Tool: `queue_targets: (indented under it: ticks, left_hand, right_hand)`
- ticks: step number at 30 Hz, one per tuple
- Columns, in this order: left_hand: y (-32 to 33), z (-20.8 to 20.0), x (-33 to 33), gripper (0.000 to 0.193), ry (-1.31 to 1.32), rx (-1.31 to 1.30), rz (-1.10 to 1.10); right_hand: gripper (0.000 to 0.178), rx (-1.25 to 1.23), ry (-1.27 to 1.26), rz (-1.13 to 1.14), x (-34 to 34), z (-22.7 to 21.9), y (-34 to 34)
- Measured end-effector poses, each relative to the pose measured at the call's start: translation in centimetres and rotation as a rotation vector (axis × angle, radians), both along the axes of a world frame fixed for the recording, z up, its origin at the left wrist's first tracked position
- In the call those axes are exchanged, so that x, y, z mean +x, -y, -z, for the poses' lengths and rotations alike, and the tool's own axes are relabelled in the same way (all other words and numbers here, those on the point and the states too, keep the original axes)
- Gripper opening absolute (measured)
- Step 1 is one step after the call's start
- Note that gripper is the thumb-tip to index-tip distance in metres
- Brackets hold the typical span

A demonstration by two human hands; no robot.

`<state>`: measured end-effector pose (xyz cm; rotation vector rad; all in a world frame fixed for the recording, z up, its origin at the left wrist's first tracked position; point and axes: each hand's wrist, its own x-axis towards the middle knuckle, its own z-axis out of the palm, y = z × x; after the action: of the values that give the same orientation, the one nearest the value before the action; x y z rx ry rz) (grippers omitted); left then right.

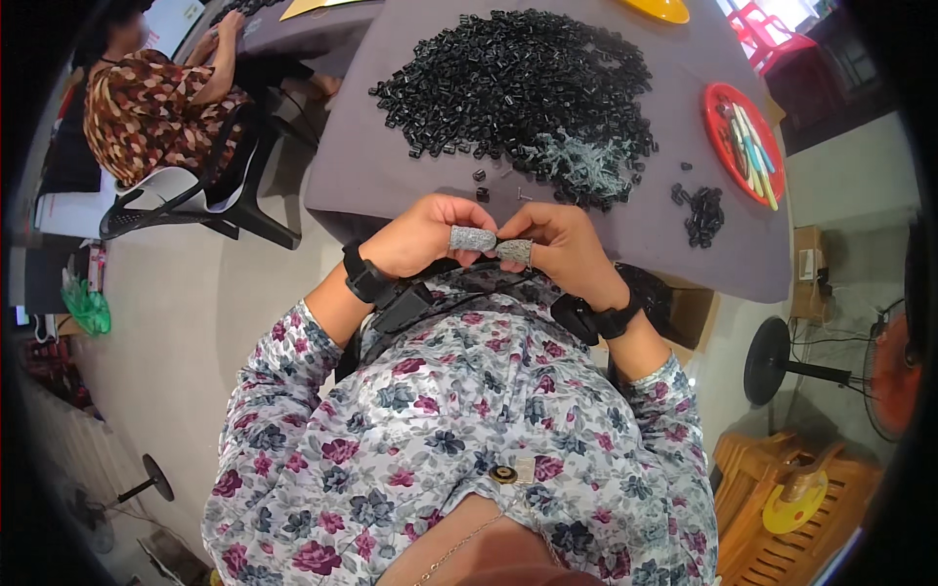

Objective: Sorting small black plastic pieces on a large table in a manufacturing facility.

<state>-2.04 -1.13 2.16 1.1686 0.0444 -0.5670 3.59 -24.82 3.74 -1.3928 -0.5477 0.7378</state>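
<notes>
My left hand and my right hand meet at the table's near edge, fingers pinched together. Grey knitted sleeves cover both thumbs, the left sleeve paler than the right one. A small black piece shows between the fingertips, mostly hidden by them. Just beyond lie a couple of loose black plastic pieces. Farther off spreads a large heap of similar short black pieces, with a tangle of grey-green scraps at its near right side.
A grey cloth covers the table. At right are a red tray with several knife-like tools and a small black pile. A seated person works at far left. Fans and stacked orange-brown chairs stand at lower right.
</notes>
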Motion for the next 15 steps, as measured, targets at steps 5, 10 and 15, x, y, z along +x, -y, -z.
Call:
queue_targets:
  ticks: [5,10,15]
  left_hand:
    - [-0.2,0.0,0.0,0.017,-0.057,-0.173,0.119]
    - [-0.6,0.6,0.2,0.017,-0.023,-0.167,0.077]
    - [-1.8,1.0,1.2,0.016,-0.058,-0.232,-0.201]
  right_hand:
    - [0.006,0.081,-0.080,-0.105,0.5,0.6,0.1]
    - [0.007,-0.073,0.065,-0.010,0.9,-0.4,-0.2]
    - [0.021,-0.366,1.102,0.188,5.1,-0.8,-1.6]
